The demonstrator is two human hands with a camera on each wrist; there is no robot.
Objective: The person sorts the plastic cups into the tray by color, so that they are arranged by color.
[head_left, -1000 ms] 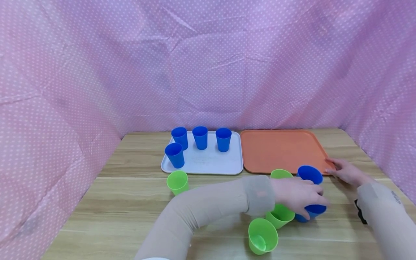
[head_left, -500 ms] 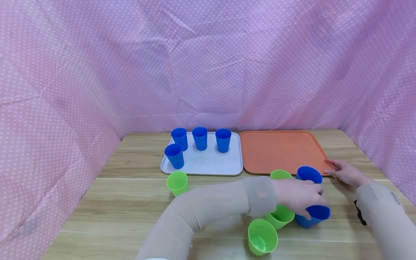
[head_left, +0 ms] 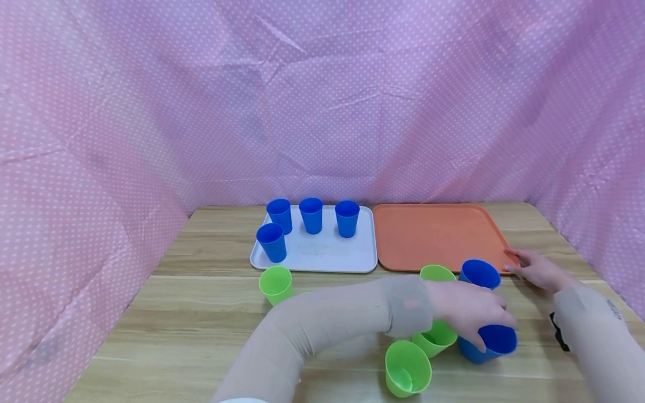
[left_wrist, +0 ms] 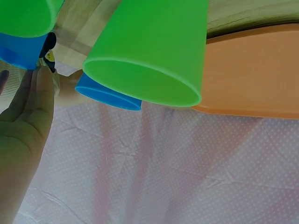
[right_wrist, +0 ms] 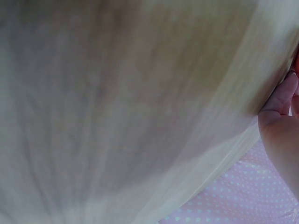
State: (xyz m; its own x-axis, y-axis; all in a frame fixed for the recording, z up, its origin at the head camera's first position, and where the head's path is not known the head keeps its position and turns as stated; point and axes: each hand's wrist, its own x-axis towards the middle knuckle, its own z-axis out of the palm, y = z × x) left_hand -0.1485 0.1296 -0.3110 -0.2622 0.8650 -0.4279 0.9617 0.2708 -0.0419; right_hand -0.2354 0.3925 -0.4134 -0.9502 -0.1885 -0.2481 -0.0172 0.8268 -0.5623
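Observation:
My left hand [head_left: 471, 310] reaches across to the right and holds a blue cup [head_left: 489, 344] by its rim, thumb on the near side and fingers behind. In the left wrist view that cup [left_wrist: 21, 50] shows between the thumb and fingers, partly covered by a green cup [left_wrist: 28, 16]. Another blue cup [head_left: 480, 272] stands just behind this hand. Green cups [head_left: 437, 272] [head_left: 437, 338] [head_left: 408, 369] stand beside it, partly hidden by the arm. My right hand [head_left: 541, 270] grips the near right corner of the orange tray [head_left: 438, 235], thumb and fingers at its rim.
A white tray [head_left: 327, 254] lies left of the orange one, with several blue cups [head_left: 311, 217] standing on it. One green cup [head_left: 275, 282] stands in front of the white tray. Pink dotted cloth [head_left: 322, 112] hangs behind and beside the wooden table [head_left: 201, 313].
My left hand has shifted slightly right and toward me, and the blue cup in it has moved the same way. The right hand stays at the orange tray's corner.

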